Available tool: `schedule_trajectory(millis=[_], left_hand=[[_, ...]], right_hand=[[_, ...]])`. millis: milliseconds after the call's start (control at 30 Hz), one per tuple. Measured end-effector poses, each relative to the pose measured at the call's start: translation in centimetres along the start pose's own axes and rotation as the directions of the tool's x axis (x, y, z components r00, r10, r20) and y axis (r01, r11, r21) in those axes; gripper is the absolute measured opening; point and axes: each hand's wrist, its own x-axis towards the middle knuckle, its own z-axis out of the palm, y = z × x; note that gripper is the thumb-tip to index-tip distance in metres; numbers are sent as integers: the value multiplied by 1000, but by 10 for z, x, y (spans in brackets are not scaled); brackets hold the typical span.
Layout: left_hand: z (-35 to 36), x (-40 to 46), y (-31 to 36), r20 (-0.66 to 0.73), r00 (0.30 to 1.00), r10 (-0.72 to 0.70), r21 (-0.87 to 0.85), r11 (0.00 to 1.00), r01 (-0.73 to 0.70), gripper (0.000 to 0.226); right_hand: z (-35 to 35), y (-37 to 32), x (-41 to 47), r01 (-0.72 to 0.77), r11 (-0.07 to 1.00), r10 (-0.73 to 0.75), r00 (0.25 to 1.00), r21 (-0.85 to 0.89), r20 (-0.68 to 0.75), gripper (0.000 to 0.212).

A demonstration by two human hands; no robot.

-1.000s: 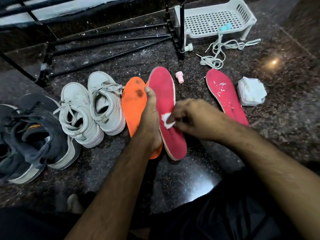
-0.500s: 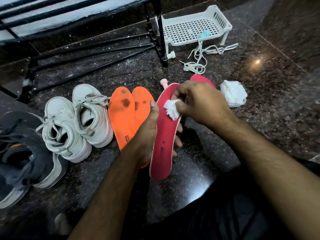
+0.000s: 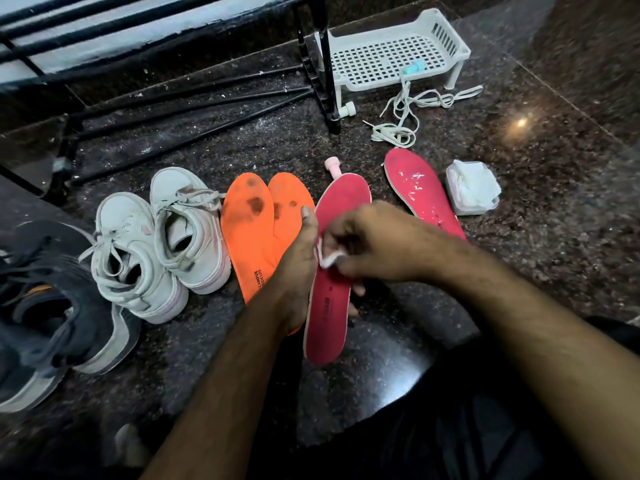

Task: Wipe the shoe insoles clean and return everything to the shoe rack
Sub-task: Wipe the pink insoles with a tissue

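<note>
A white plastic tray (image 3: 446, 69) stands beside loose laces (image 3: 403, 123).

bare floor (image 3: 540, 258) right, shoes (image 3: 166, 244) crowd left

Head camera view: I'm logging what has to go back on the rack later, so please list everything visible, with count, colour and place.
Held insole: one, pink, upright between the hands.
Floor insole: one, pink with white flecks, lying right of the hands.
Orange insoles: two, orange with dark stains, side by side left of the held one.
Sneakers: two, white, left of the orange insoles.
Dark shoes: grey-black, far left; count unclear.
Wipe pack: one, white, far right.
Laces: white, loose by the basket.
Basket: one, white, top right.
Shoe rack: one, black, top left.
Small bottle: one, pink, behind the held insole.
Left hand: grips the held insole.
Right hand: pinches a white wipe.
</note>
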Motion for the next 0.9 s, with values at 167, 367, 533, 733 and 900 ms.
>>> schedule_trajectory(millis=[167,367,533,733,900], left_hand=[[2,4,-5,44,999,-29,19,999,28,90],[-4,2,-5,104,995,-4,-85,996,13,90],[-5,4,-2,-67,992,107,-111,987,-114,83],[-26,17,3,-343,930,134,-219,951,-218,82],[-19,4,4,-208,952,224,184,965,-187,79]], right_hand=[[-7,1,-11,-29,992,8,986,122,165,16],[-10,14,4,-131,989,148,843,69,-517,15],[7,2,1,-58,998,58,921,11,-386,13],[19,-13,-8,93,988,-110,985,126,135,13],[2,2,-7,-17,993,16,1000,114,11,11]])
